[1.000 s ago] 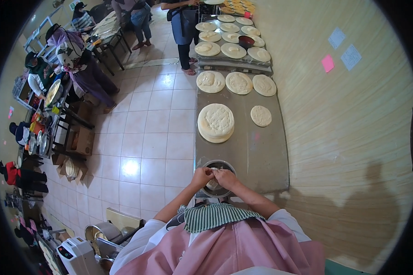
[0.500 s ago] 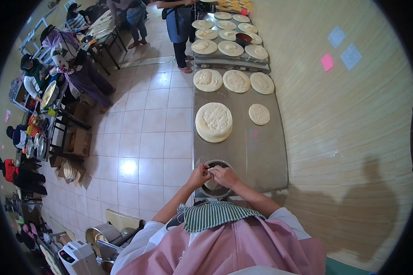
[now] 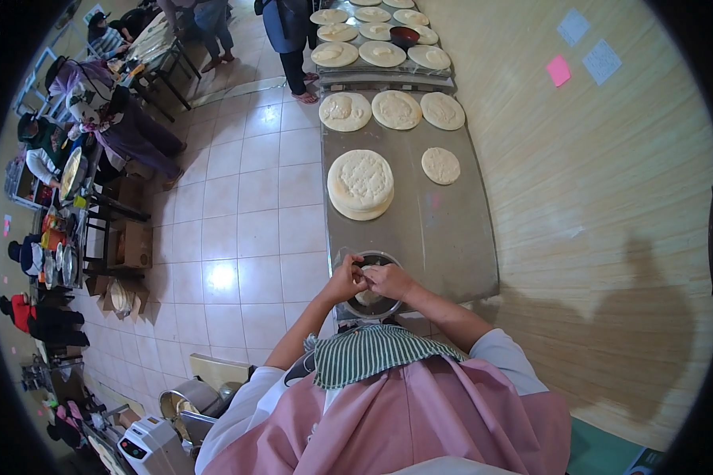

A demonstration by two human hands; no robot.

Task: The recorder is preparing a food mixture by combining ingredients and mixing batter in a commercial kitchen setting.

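A small lump of pale dough is being held over a round metal bowl at the near end of a long steel table; the bowl is sitting right at the table's edge, just in front of the person's body; the left hand and the right hand are being pressed close together, with the fingers curled in around the dough, so both hands are being kept closed on it; how much dough is lying inside the bowl cannot be told, as it is being hidden by the hands; a thick stack of flat round breads is resting on the table well beyond the bowl; a smaller flat round is lying near it on the right; three more rounds are being shown in a row farther off; still more are being laid out on the next table behind; a green striped cloth is being worn over a pink top; other people are standing far off on the tiled floor.
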